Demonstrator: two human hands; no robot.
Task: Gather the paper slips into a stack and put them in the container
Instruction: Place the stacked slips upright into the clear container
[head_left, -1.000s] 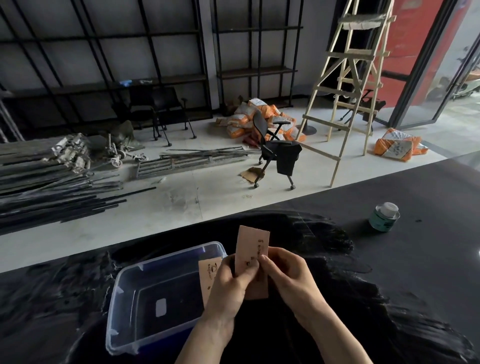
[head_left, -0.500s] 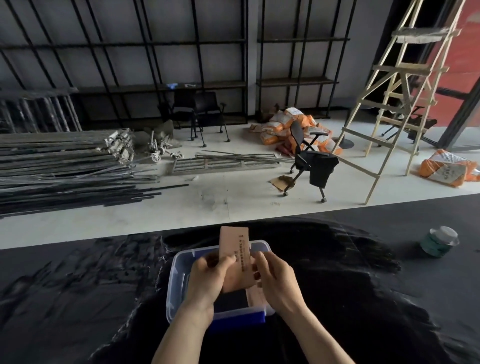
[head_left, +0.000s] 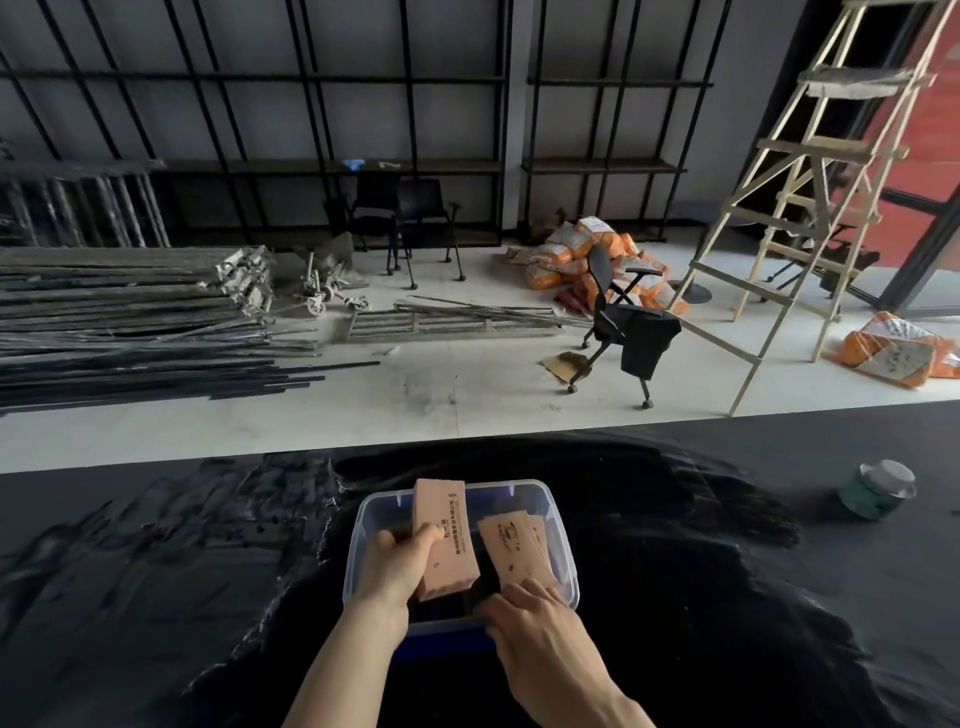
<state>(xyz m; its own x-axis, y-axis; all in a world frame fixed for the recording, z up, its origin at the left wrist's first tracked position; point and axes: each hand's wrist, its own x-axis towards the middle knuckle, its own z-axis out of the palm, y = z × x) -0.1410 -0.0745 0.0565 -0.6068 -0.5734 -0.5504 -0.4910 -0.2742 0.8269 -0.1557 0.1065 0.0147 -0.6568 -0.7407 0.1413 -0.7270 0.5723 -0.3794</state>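
A clear plastic container (head_left: 556, 512) with a blue base stands on the black table in front of me. My left hand (head_left: 395, 566) grips a stack of tan paper slips (head_left: 444, 540) and holds it tilted over the container's left half. A second bunch of tan slips (head_left: 511, 548) lies slanted inside the container's right half. My right hand (head_left: 530, 629) rests at the near right rim with its fingertips on the lower end of that bunch. The container's floor is mostly hidden by my hands and the slips.
The table (head_left: 701, 597) is covered with crinkled black sheeting. A green jar with a pale lid (head_left: 878, 488) stands at the far right. Beyond the table's far edge are a floor with metal rods (head_left: 130, 332), an office chair (head_left: 623, 322) and a wooden ladder (head_left: 810, 197).
The slips held together in both hands are now split: the left hand keeps one stack over the container, while the right hand has lowered another bunch into its right half.
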